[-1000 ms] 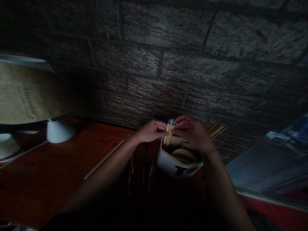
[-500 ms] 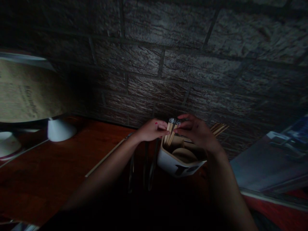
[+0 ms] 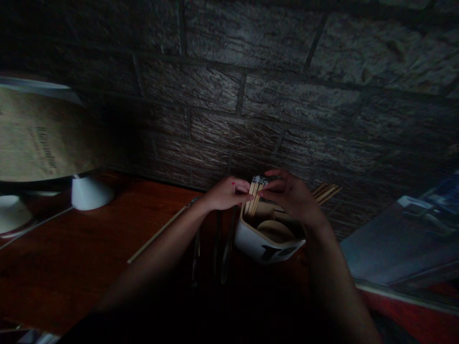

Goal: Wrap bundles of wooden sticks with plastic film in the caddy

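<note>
A bundle of several wooden chopsticks (image 3: 254, 201) with silver-patterned ends stands upright, lower ends inside a white holder (image 3: 249, 244) with dark lettering. My left hand (image 3: 229, 193) pinches the bundle from the left. From the right, my right hand (image 3: 291, 195) has its thumb and fingers closed on the same bundle near the silver ends. Inside the holder is a round, tan-coloured thing (image 3: 275, 231) beside a divider. More wooden sticks (image 3: 327, 193) poke out behind my right hand, their lower ends hidden. One loose chopstick (image 3: 156, 235) lies on the table, partly behind my left forearm.
Long, thin metal utensils (image 3: 226, 260) lie left of the holder in shadow. On the wooden table (image 3: 89, 258) stand a white cone-shaped thing (image 3: 89, 194) and a white cup-like thing (image 3: 13, 212), below a brown printed sack (image 3: 43, 134). A brick wall (image 3: 215, 91) rises behind.
My right hand drew a few chopsticks slightly right, apart from the bundle, then brought them back against it. My left hand stays nearly still.
</note>
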Demonstrator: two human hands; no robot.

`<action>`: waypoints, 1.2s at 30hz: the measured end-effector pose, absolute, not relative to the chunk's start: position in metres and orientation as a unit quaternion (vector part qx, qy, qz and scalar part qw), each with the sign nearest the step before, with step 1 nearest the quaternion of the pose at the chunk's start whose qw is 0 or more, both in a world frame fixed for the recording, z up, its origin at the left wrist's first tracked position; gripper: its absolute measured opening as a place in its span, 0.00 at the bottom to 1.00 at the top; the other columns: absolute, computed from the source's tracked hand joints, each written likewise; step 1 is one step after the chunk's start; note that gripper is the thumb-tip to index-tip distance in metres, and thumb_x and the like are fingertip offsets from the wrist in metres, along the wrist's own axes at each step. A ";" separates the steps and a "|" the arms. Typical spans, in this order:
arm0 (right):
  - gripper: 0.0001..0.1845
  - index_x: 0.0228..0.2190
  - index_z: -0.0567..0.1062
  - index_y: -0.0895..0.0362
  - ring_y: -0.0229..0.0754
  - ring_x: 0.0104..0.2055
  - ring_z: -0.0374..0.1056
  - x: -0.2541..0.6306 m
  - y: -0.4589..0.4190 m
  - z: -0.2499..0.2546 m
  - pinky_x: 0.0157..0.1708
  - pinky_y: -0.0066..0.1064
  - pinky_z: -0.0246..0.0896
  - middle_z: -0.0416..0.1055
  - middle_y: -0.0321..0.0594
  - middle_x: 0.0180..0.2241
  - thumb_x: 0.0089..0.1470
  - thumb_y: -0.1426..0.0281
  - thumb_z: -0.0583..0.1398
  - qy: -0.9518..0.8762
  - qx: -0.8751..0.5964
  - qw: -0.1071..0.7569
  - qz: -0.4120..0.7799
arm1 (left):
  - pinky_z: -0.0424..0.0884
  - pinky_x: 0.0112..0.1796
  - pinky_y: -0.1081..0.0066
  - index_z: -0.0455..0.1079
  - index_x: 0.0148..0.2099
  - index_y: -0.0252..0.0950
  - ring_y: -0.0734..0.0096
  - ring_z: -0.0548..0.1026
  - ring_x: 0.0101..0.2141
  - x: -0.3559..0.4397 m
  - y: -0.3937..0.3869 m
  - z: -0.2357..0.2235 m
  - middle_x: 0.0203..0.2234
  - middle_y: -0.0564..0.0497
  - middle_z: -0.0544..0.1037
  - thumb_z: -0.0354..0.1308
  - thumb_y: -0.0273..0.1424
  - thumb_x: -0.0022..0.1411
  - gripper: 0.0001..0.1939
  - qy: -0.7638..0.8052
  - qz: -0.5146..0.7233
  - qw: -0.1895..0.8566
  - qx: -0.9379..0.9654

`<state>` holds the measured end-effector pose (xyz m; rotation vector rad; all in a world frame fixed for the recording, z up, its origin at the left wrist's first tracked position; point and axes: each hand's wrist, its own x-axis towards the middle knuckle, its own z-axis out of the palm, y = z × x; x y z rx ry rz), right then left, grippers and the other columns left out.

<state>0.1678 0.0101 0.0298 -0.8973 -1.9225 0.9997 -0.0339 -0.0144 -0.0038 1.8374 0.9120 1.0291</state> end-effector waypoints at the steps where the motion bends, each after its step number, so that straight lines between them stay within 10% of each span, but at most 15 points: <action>1: 0.28 0.44 0.69 0.55 0.45 0.34 0.76 0.168 0.012 0.028 0.36 0.36 0.69 0.79 0.40 0.31 0.41 0.66 0.69 -0.762 -0.358 0.386 0.378 | 0.68 0.30 0.73 0.73 0.40 0.30 0.73 0.74 0.30 -0.034 -0.014 -0.004 0.31 0.48 0.80 0.61 0.32 0.58 0.10 0.365 0.408 0.409 0.730; 36: 0.19 0.31 0.73 0.56 0.45 0.36 0.76 0.173 0.008 0.031 0.40 0.37 0.70 0.79 0.41 0.31 0.38 0.62 0.72 -0.783 -0.308 0.347 0.414 | 0.64 0.32 0.75 0.70 0.31 0.31 0.76 0.71 0.28 -0.030 -0.016 0.001 0.25 0.54 0.75 0.61 0.30 0.57 0.06 0.349 0.429 0.405 0.728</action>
